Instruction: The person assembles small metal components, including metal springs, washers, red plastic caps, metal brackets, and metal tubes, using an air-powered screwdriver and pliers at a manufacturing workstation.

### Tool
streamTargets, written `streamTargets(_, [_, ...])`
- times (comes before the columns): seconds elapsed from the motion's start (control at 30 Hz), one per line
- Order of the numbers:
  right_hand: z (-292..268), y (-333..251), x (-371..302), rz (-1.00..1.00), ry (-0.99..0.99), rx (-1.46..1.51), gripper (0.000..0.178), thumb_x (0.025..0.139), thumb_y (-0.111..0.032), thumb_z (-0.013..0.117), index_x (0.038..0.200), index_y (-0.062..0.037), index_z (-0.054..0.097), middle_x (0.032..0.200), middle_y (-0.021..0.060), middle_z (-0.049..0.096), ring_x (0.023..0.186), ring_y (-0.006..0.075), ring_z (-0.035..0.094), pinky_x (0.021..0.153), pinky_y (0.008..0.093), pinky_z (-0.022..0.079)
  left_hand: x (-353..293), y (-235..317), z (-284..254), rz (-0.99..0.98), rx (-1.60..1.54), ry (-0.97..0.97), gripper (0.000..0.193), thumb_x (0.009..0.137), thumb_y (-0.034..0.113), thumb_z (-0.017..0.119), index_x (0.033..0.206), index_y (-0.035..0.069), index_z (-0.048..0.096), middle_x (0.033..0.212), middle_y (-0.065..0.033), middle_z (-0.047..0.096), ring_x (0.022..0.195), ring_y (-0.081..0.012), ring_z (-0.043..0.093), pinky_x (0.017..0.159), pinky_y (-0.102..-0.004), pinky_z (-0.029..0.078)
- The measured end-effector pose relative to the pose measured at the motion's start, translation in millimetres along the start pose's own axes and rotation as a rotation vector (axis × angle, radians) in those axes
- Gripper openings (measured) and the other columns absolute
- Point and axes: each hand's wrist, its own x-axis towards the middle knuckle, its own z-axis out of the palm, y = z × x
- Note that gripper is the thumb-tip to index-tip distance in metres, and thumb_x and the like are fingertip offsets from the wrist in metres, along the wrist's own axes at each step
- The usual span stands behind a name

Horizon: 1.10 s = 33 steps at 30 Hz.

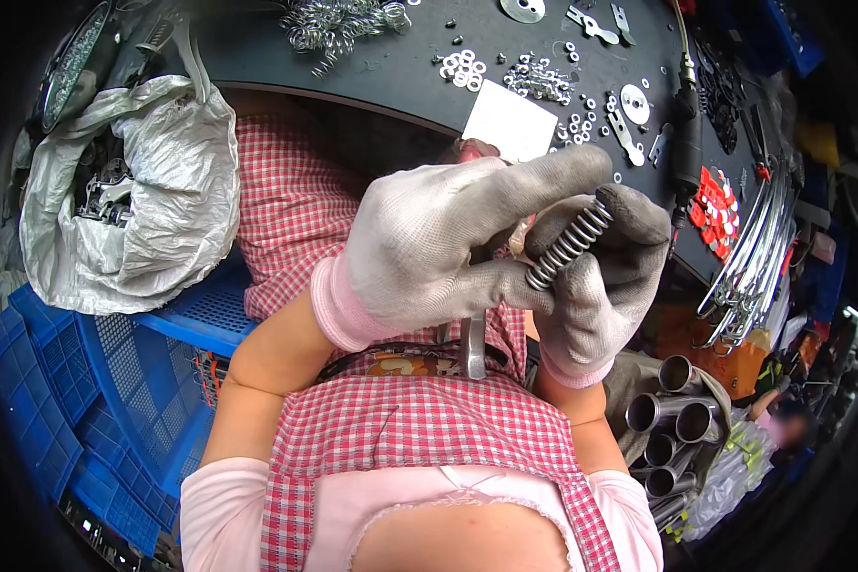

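Note:
A dark metal coil spring (570, 246) is held up slantwise in front of my body, between both gloved hands. My left hand (419, 238), in a whitish knit glove with a pink cuff, has its thumb at the spring's lower end and its index finger stretched over the upper end. From the other side my right hand (605, 296) pinches the coils with its thumb and bent fingers; its glove is dark grey at the fingertips. Both hands are closed about the spring. Parts of the left hand's lower fingers are hidden.
On the dark table (410, 91) lie tangled springs (338, 29), washers (462, 70), small fasteners (539, 78) and a white card (510, 119). A black power driver (684, 143) hangs at right, near bent metal rods (758, 257). A white sack (181, 191) stands left, metal tubes (696, 421) lower right.

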Motion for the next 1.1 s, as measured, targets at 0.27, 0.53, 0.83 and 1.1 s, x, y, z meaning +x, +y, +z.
streamTargets(0.27, [11,-23,37,0.359,-0.14,-0.325,0.033,0.073,-0.003,0.066,0.102,0.0006,0.051,0.083,0.0028,0.058,0.08,0.0089,0.056,0.07,0.0229,0.045,-18,-1,-13,-0.125,-0.218,0.104,0.069,0.06,0.007,0.086,0.119,0.0,0.051,0.087,-0.0046,0.063,0.072,-0.0053,0.059,0.061,-0.0188,0.048])
streamTargets(0.53, [-15,13,226,0.033,-0.141,-1.269,0.026,0.086,-0.02,0.061,0.097,0.0032,0.064,0.078,0.0071,0.067,0.067,0.011,0.059,0.067,0.0245,0.047,-39,-9,-30,-0.195,-0.104,0.318,0.065,0.063,0.013,0.085,0.119,0.005,0.054,0.065,0.0031,0.053,0.058,-0.0023,0.049,0.052,-0.018,0.041])
streamTargets(0.83, [-15,56,291,-0.01,-0.141,-1.751,0.034,0.079,-0.027,0.063,0.104,-0.0036,0.064,0.104,0.0183,0.064,0.1,0.0327,0.06,0.089,0.0404,0.047,-45,-23,-36,-0.286,-0.004,0.378,0.067,0.065,0.021,0.084,0.123,0.008,0.053,0.063,0.0018,0.053,0.057,-0.0036,0.05,0.053,-0.0193,0.043])
streamTargets(1.1, [-14,61,286,-0.007,-0.11,-1.745,0.034,0.079,-0.029,0.063,0.104,-0.0057,0.066,0.101,0.0172,0.065,0.099,0.032,0.061,0.089,0.0387,0.048,-40,-22,-33,-0.338,0.035,0.351,0.076,0.059,0.016,0.088,0.123,0.001,0.05,0.079,0.0019,0.055,0.063,-0.003,0.049,0.057,-0.0167,0.04])
